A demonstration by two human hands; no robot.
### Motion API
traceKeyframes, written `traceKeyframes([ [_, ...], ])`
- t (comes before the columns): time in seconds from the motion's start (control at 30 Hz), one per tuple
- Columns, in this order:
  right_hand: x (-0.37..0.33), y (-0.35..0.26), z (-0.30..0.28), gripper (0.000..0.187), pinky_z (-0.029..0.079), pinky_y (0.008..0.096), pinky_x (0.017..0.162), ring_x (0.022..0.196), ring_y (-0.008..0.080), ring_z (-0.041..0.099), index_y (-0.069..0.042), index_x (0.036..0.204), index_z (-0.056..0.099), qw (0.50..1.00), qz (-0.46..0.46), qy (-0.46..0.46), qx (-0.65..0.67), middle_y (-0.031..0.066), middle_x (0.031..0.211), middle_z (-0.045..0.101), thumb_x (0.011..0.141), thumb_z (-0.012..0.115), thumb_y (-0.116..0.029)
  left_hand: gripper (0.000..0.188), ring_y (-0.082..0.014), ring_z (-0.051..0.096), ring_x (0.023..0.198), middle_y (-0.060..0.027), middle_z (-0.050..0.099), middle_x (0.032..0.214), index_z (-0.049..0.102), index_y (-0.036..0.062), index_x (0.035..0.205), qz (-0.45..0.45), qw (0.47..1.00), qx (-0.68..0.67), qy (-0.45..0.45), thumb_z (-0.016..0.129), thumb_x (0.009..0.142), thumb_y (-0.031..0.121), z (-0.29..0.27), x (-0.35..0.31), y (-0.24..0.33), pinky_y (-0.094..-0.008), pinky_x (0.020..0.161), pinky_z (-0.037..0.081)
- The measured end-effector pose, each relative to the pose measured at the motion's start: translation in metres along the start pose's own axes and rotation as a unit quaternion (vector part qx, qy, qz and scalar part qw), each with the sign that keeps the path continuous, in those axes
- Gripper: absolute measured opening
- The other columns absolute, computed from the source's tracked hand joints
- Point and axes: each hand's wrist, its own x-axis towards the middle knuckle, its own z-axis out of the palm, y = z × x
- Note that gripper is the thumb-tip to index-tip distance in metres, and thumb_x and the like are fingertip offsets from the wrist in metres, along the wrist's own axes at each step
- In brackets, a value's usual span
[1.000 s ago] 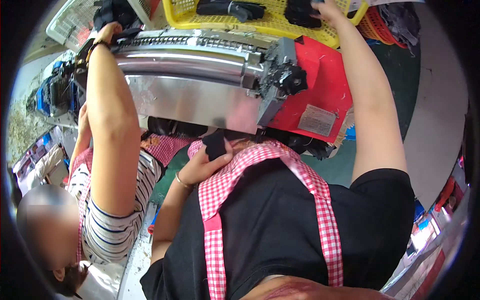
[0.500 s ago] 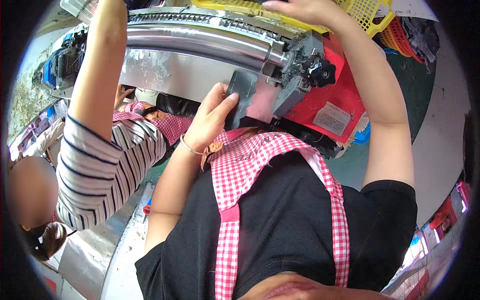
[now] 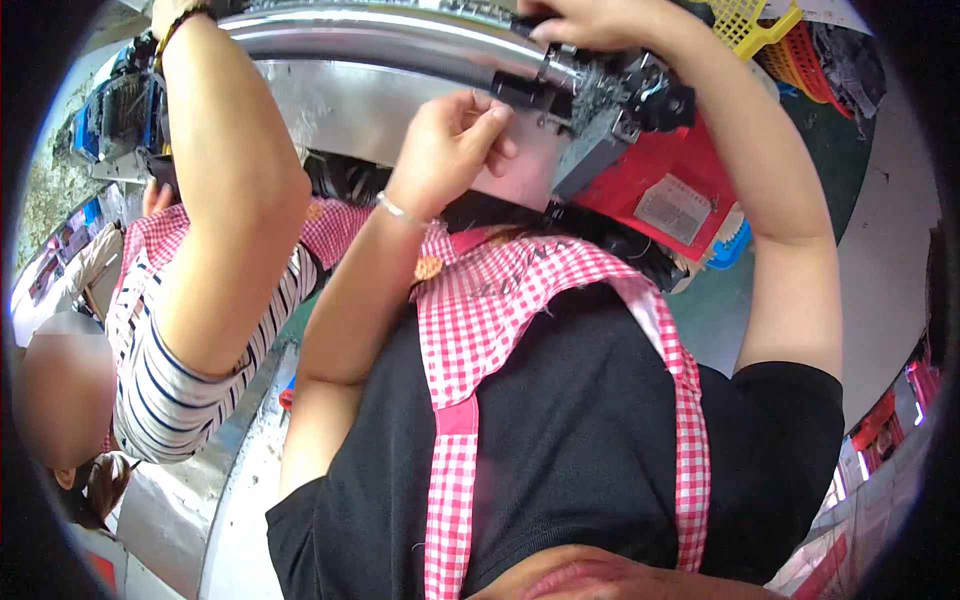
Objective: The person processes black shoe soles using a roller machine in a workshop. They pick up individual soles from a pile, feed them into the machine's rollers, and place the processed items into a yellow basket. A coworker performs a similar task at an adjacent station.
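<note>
My left hand [image 3: 450, 148] hovers over the machine's metal feed plate [image 3: 330, 115], fingers loosely curled and partly apart, with nothing visible in them. Just past its fingertips, a dark flat piece [image 3: 520, 92] lies at the front of the shiny roller [image 3: 390, 45], by its right end; whether it is under the roller I cannot tell. My right hand [image 3: 595, 22] reaches over the roller's right end, its fingers closed on another dark flat piece [image 3: 528, 22], mostly hidden by the fingers and the picture's edge.
A black knob [image 3: 665, 95] and a lint-covered bracket stand at the roller's right end, beside a red housing [image 3: 650, 190]. Yellow [image 3: 745, 25] and orange [image 3: 795, 65] baskets are at the far right. A co-worker's arm [image 3: 235, 190] reaches across the machine's left side.
The dark flat piece has left my left hand, which moved slightly away from me. My right hand came down and left toward the roller. The co-worker's arm shifted right.
</note>
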Motion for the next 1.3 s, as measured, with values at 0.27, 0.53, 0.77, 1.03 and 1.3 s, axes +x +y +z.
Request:
traceKeyframes([
  [0.27, -0.061, 0.09, -0.038, 0.013, 0.056, 0.0347, 0.07, 0.081, 0.0173, 0.068, -0.002, 0.107, 0.063, 0.857, 0.193, 0.36, 0.313, 0.009, 0.094, 0.07, 0.095, 0.065, -0.007, 0.026, -0.0401, 0.07, 0.082, -0.0179, 0.073, 0.091, 0.074, 0.0006, 0.096, 0.055, 0.939, 0.34, -0.008, 0.078, 0.084, 0.023, -0.04, -0.049, -0.12, -0.0445, 0.077, 0.056],
  [0.53, -0.092, 0.21, 0.015, 0.021, 0.055, 0.0408, 0.079, 0.088, 0.033, 0.071, -0.004, 0.112, 0.07, 0.786, 0.285, 0.479, -0.265, 0.0165, 0.095, 0.072, 0.095, 0.066, -0.015, 0.07, -0.047, 0.051, 0.129, -0.0257, 0.054, 0.138, 0.056, 0.0082, 0.137, 0.127, 0.872, 0.473, -0.015, 0.084, 0.078, 0.033, -0.029, -0.021, -0.21, -0.0524, 0.106, 0.047],
  [0.77, -0.075, 0.221, 0.052, 0.025, 0.054, 0.0538, 0.085, 0.1, 0.0433, 0.069, -0.009, 0.106, 0.069, 0.932, 0.308, 0.058, -0.182, 0.0223, 0.102, 0.072, 0.084, 0.071, -0.021, 0.065, -0.0394, 0.058, 0.124, -0.0184, 0.063, 0.13, 0.06, 0.0113, 0.133, 0.151, 0.831, 0.536, -0.018, 0.085, 0.075, 0.024, -0.024, -0.021, -0.193, -0.0493, 0.101, 0.05],
  [1.03, -0.077, 0.233, 0.018, 0.031, 0.053, 0.0522, 0.089, 0.107, 0.042, 0.067, -0.01, 0.116, 0.067, 0.849, 0.38, 0.357, -0.084, 0.0192, 0.112, 0.072, 0.094, 0.066, -0.032, 0.051, -0.0417, 0.066, 0.108, -0.0232, 0.069, 0.111, 0.059, 0.0077, 0.132, 0.083, 0.891, 0.435, -0.096, 0.076, 0.085, 0.017, -0.028, -0.023, -0.183, -0.0507, 0.092, 0.053],
  [1.3, -0.061, 0.222, 0.036, 0.055, 0.052, 0.0487, 0.097, 0.117, 0.0436, 0.064, -0.002, 0.135, 0.059, 0.866, 0.249, 0.381, -0.208, 0.0261, 0.123, 0.068, 0.089, 0.073, -0.03, 0.03, -0.0193, 0.066, 0.102, -0.0108, 0.067, 0.112, 0.056, -0.0023, 0.129, 0.1, 0.983, 0.092, -0.126, 0.06, 0.104, 0.014, -0.069, -0.091, -0.095, -0.0347, 0.091, 0.054],
])
